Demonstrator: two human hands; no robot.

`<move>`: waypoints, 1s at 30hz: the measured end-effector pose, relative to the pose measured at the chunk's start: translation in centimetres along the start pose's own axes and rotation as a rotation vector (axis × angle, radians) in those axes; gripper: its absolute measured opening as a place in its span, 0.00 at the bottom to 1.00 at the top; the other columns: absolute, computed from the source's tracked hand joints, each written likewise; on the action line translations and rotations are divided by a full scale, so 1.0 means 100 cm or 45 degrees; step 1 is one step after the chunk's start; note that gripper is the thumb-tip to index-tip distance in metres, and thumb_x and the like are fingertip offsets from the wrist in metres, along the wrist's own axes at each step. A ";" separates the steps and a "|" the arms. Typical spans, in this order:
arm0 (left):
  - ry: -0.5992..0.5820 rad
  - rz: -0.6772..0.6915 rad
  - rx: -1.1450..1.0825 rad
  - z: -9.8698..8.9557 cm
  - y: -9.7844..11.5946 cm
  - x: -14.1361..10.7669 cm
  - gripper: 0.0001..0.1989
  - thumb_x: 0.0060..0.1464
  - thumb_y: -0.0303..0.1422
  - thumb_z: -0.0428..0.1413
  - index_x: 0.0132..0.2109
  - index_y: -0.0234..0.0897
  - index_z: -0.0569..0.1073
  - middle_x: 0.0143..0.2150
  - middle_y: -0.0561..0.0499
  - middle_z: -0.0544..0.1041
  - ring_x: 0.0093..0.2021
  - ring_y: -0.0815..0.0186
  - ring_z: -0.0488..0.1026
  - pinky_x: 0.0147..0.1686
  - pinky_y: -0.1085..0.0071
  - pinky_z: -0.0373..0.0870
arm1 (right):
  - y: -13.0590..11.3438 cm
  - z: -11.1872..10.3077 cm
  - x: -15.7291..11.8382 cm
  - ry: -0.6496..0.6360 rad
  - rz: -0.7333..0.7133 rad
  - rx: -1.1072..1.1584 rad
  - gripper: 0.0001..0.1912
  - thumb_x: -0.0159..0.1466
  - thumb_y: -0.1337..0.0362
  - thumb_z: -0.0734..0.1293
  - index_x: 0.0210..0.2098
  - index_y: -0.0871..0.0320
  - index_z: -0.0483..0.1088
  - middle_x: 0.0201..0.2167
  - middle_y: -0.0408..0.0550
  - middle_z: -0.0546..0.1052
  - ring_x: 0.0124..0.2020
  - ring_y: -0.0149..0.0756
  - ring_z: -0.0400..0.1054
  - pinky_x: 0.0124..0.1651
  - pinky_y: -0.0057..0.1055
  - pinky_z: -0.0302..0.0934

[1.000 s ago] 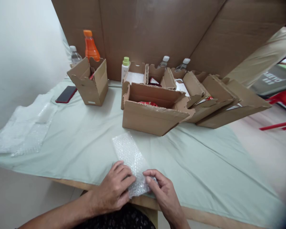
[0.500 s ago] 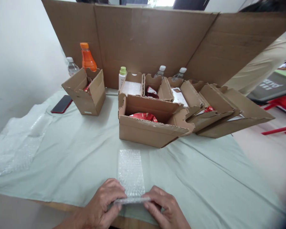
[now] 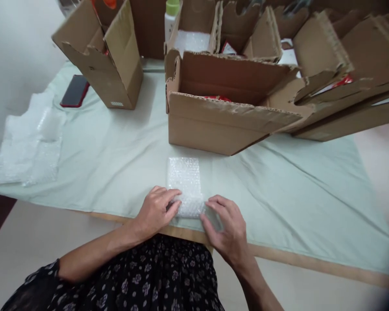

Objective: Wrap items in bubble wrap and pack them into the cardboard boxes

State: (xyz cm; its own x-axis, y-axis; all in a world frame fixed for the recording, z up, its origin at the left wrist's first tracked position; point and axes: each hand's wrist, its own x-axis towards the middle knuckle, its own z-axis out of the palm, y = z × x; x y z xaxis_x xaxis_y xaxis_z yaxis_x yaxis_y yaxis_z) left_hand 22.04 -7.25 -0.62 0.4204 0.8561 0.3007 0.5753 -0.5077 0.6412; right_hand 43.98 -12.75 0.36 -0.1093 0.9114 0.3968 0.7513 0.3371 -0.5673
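Note:
A narrow strip of bubble wrap (image 3: 184, 172) lies on the cloth near the table's front edge, its near end folded over into a flat layer. My left hand (image 3: 158, 207) rests on the left side of this fold, thumb and fingers apart and touching its top. At the right edge of the wrap is my right hand (image 3: 225, 222), its fingers curved and spread from the thumb. The thumb tip is close to the wrap's near right corner; whether it touches is unclear.
A long open cardboard box (image 3: 201, 129) stands beyond the wrap, with several more boxes behind and to its right. Another box (image 3: 119, 82) stands at left, near a phone (image 3: 75, 90). More bubble wrap (image 3: 29, 147) lies far left. A green-capped bottle (image 3: 170, 19) is behind.
The near end of the bubble wrap, held up between both hands before, now lies flat on the strip. The fingers have loosened from it. The view has tilted downward.

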 end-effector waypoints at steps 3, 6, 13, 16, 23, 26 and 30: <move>-0.018 0.013 0.098 0.001 0.000 0.000 0.11 0.65 0.29 0.55 0.52 0.37 0.76 0.35 0.49 0.81 0.33 0.62 0.76 0.39 0.62 0.74 | -0.003 0.005 -0.006 -0.161 -0.205 -0.099 0.13 0.68 0.66 0.67 0.52 0.55 0.72 0.54 0.56 0.79 0.56 0.49 0.72 0.52 0.45 0.65; -0.026 0.011 0.206 -0.003 0.002 -0.002 0.13 0.65 0.29 0.54 0.55 0.36 0.75 0.36 0.47 0.80 0.36 0.59 0.76 0.40 0.59 0.74 | -0.001 0.014 -0.005 -0.276 -0.282 -0.164 0.13 0.70 0.67 0.65 0.53 0.56 0.74 0.56 0.55 0.80 0.60 0.50 0.70 0.54 0.46 0.63; -0.031 0.240 0.124 -0.026 0.008 -0.013 0.14 0.64 0.36 0.60 0.54 0.38 0.75 0.53 0.41 0.79 0.54 0.52 0.74 0.54 0.52 0.71 | 0.000 0.012 0.011 -0.291 -0.230 0.016 0.12 0.73 0.69 0.62 0.48 0.56 0.77 0.41 0.50 0.84 0.44 0.41 0.76 0.49 0.40 0.65; -0.086 0.178 0.085 -0.023 0.002 -0.013 0.06 0.67 0.31 0.55 0.47 0.37 0.77 0.37 0.48 0.82 0.41 0.59 0.76 0.44 0.60 0.71 | -0.004 0.011 0.014 -0.279 -0.141 0.058 0.10 0.73 0.66 0.63 0.49 0.56 0.76 0.39 0.49 0.83 0.39 0.39 0.75 0.45 0.38 0.66; -0.058 0.006 0.254 -0.006 -0.014 0.012 0.09 0.64 0.30 0.56 0.48 0.35 0.78 0.39 0.45 0.80 0.37 0.59 0.76 0.40 0.61 0.72 | -0.013 0.018 0.013 -0.123 -0.228 -0.253 0.11 0.70 0.66 0.67 0.51 0.55 0.75 0.53 0.55 0.80 0.54 0.48 0.71 0.56 0.46 0.60; -0.018 0.045 0.200 -0.011 -0.012 0.011 0.09 0.65 0.31 0.55 0.49 0.36 0.77 0.45 0.43 0.79 0.44 0.58 0.76 0.45 0.60 0.73 | -0.010 0.021 0.019 -0.264 -0.266 -0.246 0.12 0.71 0.68 0.65 0.51 0.56 0.76 0.50 0.53 0.81 0.52 0.46 0.72 0.54 0.44 0.61; -0.054 0.163 0.067 -0.019 -0.009 -0.002 0.09 0.66 0.34 0.56 0.50 0.36 0.76 0.45 0.45 0.80 0.45 0.57 0.74 0.47 0.58 0.71 | -0.005 0.023 0.023 -0.334 -0.141 0.005 0.12 0.74 0.65 0.62 0.51 0.55 0.76 0.42 0.48 0.84 0.40 0.38 0.75 0.48 0.38 0.64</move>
State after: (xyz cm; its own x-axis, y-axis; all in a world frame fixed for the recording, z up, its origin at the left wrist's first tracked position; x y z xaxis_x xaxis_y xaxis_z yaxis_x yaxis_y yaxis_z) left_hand 20.11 -6.79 0.13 0.5216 0.7794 0.3470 0.5505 -0.6182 0.5611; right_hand 41.88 -10.32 -0.08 -0.3556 0.8986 0.2570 0.7228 0.4387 -0.5339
